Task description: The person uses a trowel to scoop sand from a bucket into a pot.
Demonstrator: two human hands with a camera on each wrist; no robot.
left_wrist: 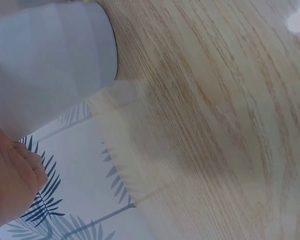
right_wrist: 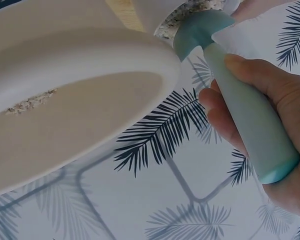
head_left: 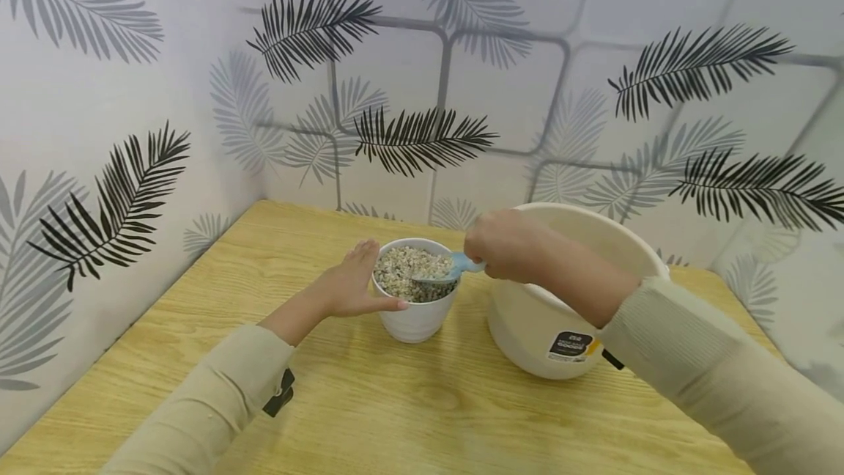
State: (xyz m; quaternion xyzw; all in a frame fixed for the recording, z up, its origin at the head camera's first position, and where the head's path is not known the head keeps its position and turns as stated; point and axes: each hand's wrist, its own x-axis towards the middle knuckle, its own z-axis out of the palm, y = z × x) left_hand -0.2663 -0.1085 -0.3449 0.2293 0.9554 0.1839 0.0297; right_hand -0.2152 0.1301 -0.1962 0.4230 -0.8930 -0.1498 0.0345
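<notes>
A white bowl [head_left: 414, 321] stands upright on the table, filled near its rim with pale, speckled granular stuff [head_left: 405, 267]. My left hand [head_left: 347, 286] holds the bowl from its left, thumb along the near rim and fingers against the far left side. In the left wrist view, part of that hand [left_wrist: 12, 175] shows beside the bowl wall [left_wrist: 55, 55]. My right hand [head_left: 501, 246] grips the handle [right_wrist: 255, 122] of a light blue scoop [head_left: 461, 265]. The scoop's head dips into the grains at the bowl's right side.
Right of the bowl stands a large cream tub [head_left: 527, 328] with a dark label, under my right forearm. A small patch of grains [right_wrist: 32, 102] lies inside it. A wooden table [head_left: 395, 409] meets leaf-patterned walls [head_left: 395, 79] at the back and left.
</notes>
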